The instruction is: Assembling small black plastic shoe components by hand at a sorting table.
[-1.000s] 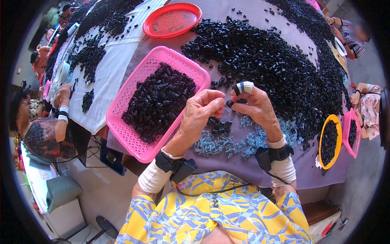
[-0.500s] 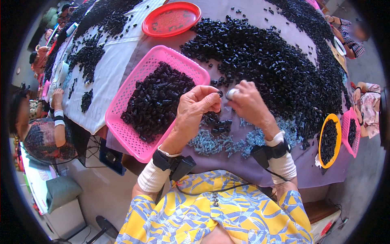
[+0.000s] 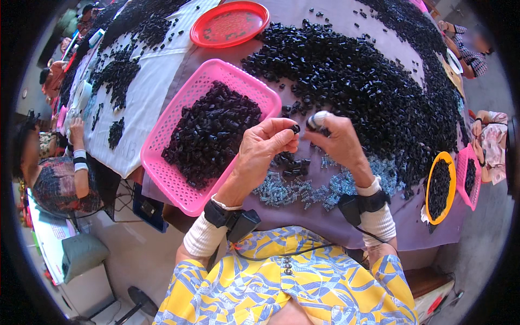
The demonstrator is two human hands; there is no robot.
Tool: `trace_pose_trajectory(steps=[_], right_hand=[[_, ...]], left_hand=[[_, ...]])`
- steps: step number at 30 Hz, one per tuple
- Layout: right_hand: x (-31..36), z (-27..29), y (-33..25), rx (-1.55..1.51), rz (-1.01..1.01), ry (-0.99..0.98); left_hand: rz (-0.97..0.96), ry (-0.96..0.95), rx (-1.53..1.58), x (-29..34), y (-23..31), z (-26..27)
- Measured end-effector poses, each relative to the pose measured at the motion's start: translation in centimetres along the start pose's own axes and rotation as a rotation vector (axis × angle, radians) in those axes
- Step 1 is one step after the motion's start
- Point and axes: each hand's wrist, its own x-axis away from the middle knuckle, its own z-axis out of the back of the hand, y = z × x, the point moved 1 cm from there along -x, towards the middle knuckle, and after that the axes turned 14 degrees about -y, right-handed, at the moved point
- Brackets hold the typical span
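Between the thumb and forefinger of my left hand (image 3: 265,142) is a small black plastic piece (image 3: 295,129). My right hand (image 3: 340,140) is just across from it, fingers curled inward, with white wrapping on a finger. Something dark shows at its fingertips, too blurred to name. To the left of my left hand, a pink perforated basket (image 3: 153,146) holds a heap of black plastic pieces (image 3: 208,138). Small clear-blue springs (image 3: 287,189) lie below my hands, beside a few loose black pieces (image 3: 295,165).
A wide pile of black pieces (image 3: 346,70) covers the table beyond my hands. At the far side sits a red round tray (image 3: 201,38). A yellow basket (image 3: 451,187) and a pink basket (image 3: 476,189) stand at right. Other people sit left and right.
My right hand has turned and lifted its fingers a little, showing the wrapped finger more. My left hand has shifted slightly down and right, still pinching the black piece.
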Motion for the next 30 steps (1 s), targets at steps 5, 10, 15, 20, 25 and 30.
trace_pose_trajectory(steps=[5, 10, 15, 20, 25, 30], right_hand=[[-0.5, 1.9, -2.0, -0.233, 0.077, 0.115], [-0.7, 2.0, -2.6, -0.008, 0.152, 0.044], [-0.8, 2.2, -2.4, 0.047, 0.202, 0.007], [-1.0, 2.3, -2.9, -0.024, 0.171, -0.038], [-1.6, 2.5, -2.8, -0.065, 0.117, -0.099], [-2.3, 2.7, -1.9, -0.249, 0.055, -0.108]], left_hand=[[0.028, 0.001, -0.11, -0.1, -0.2, -0.2], [0.014, 0.0, -0.153, -0.1, -0.1, -0.5], [-0.003, -0.007, -0.172, -0.2, 0.0, -0.7], [-0.024, -0.003, -0.258, -0.2, 0.0, -0.8], [-0.024, -0.002, -0.293, -0.2, 0.2, -0.8], [-0.032, 0.007, -0.352, -0.5, 1.0, -1.5]])
